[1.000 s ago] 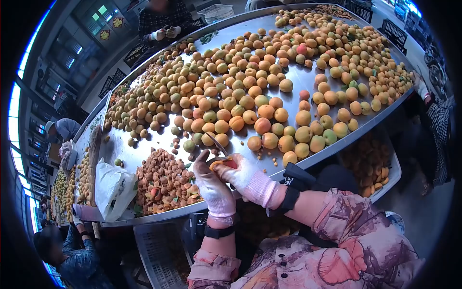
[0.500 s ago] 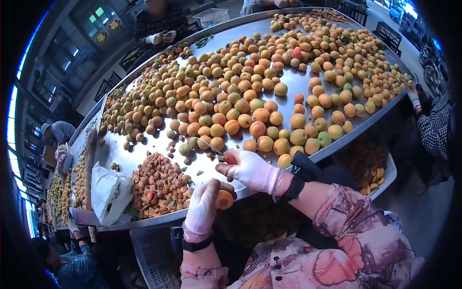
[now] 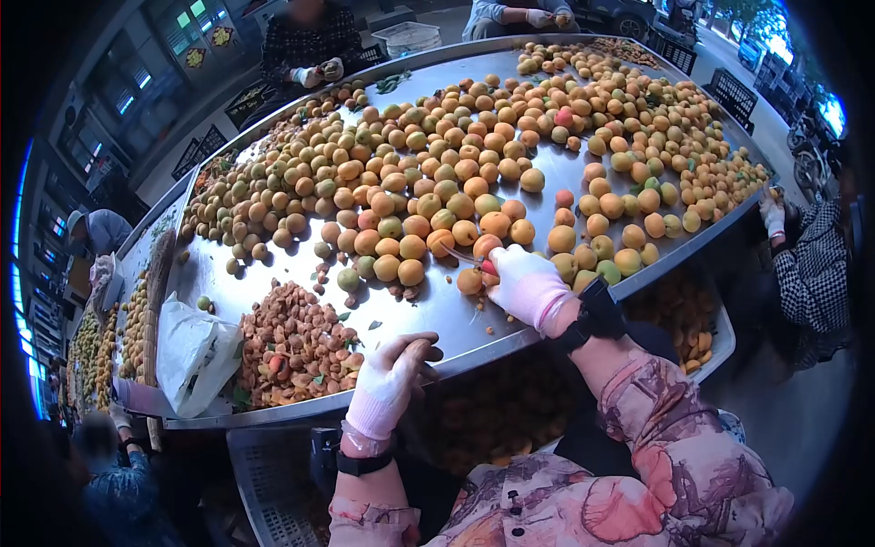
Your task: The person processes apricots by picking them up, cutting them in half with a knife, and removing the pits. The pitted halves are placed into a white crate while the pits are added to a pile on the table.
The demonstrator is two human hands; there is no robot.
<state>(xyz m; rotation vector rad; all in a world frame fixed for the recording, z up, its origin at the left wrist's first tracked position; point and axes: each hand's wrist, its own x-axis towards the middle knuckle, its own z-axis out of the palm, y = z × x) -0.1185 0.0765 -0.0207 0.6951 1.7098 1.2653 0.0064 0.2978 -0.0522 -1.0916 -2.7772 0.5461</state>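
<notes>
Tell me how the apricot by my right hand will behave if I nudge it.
Round, on a smooth metal table, the apricot would probably roll. The right hand beside it, gripping a knife, may block it. Ripe orange skin suggests it bruises easily.

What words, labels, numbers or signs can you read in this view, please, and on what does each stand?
None can be read.
Too small and blurred: the coloured signs on the far windows.
No lettering visible: the white plastic bag and the knife in the right hand.
</notes>
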